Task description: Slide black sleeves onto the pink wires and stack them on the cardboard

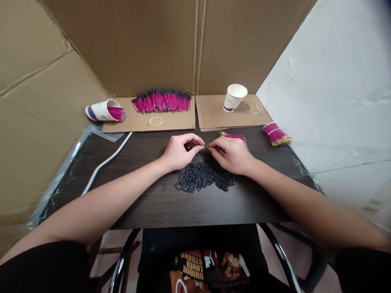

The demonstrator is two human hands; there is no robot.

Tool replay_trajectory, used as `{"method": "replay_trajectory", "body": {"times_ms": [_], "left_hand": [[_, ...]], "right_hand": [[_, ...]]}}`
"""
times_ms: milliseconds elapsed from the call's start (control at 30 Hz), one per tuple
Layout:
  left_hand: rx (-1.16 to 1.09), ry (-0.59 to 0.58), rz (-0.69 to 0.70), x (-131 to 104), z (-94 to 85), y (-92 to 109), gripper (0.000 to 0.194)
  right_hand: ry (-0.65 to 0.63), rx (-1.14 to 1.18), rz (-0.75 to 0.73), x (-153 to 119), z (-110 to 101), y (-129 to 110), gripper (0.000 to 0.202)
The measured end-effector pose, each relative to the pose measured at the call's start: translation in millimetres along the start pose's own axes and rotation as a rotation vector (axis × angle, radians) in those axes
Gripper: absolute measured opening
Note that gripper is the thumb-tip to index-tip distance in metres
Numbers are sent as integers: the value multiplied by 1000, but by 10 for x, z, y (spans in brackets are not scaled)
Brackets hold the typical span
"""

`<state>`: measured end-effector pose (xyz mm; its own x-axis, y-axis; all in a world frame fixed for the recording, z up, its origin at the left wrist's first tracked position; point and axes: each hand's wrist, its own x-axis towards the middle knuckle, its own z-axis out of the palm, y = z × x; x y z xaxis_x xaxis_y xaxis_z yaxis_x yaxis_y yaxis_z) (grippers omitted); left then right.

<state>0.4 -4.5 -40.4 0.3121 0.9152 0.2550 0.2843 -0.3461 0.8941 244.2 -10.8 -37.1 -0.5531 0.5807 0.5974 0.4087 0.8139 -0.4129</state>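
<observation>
My left hand and my right hand meet fingertip to fingertip above the table, a narrow gap between them. Each is closed in a pinch. A tiny dark piece with a bright glint shows at the gap, too small to name. Just below the hands lies a loose pile of short black tubes, partly covered by my right hand. Behind that hand is a small bundle of magenta wires with gold-coloured ends, its middle partly hidden.
On cardboard at the back lies a row of magenta wires with black ends. A tipped paper cup holds more wires; another cup stands upright. A banded wire bundle lies right, a white cable left.
</observation>
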Motion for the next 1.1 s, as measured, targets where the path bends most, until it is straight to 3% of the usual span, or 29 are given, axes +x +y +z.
{"method": "replay_trajectory", "body": {"times_ms": [433, 867, 1100], "left_hand": [[118, 53, 138, -52, 1, 18, 10], [-7, 35, 74, -40, 9, 14, 22], [-22, 4, 63, -19, -31, 30, 32]], "right_hand": [[-25, 47, 162, 8, 19, -44, 18], [-5, 32, 136, 38, -48, -71, 16], [125, 72, 220, 79, -95, -147, 16]]}}
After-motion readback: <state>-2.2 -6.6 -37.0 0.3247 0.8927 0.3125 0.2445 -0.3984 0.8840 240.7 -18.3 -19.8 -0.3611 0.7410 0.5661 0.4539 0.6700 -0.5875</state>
